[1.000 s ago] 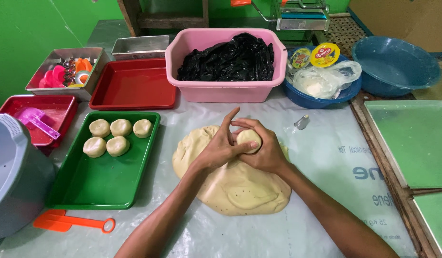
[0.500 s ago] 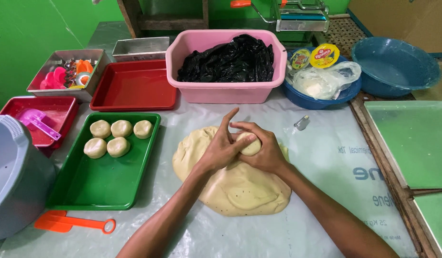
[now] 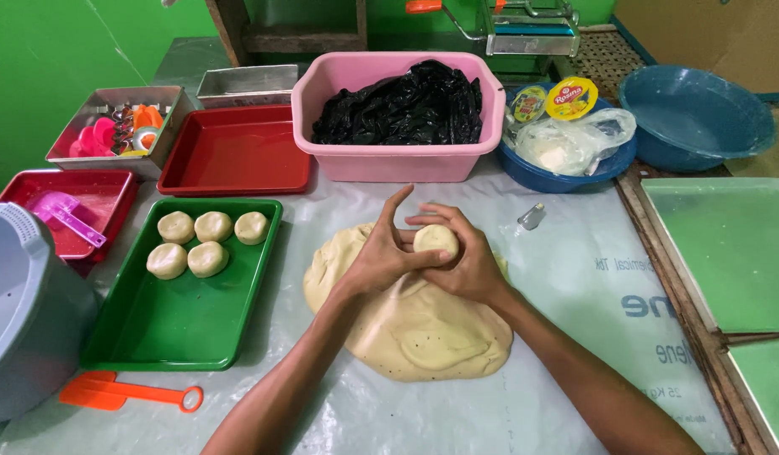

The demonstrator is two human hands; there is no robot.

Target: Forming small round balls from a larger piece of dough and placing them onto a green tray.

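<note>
Above the dough slab (image 3: 414,333), dough ball (image 3: 436,238) now rounder

A small pale dough ball (image 3: 436,239), smooth and round, sits just above the big flat dough mass (image 3: 414,324) lying on the counter.

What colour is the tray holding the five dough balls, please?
The tray is green, seen in the head view, left of the hands.

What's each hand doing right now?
Left hand: curled against the dough ball, pressing it.
Right hand: cupped around the same dough ball, holding it above the big dough slab.
</note>
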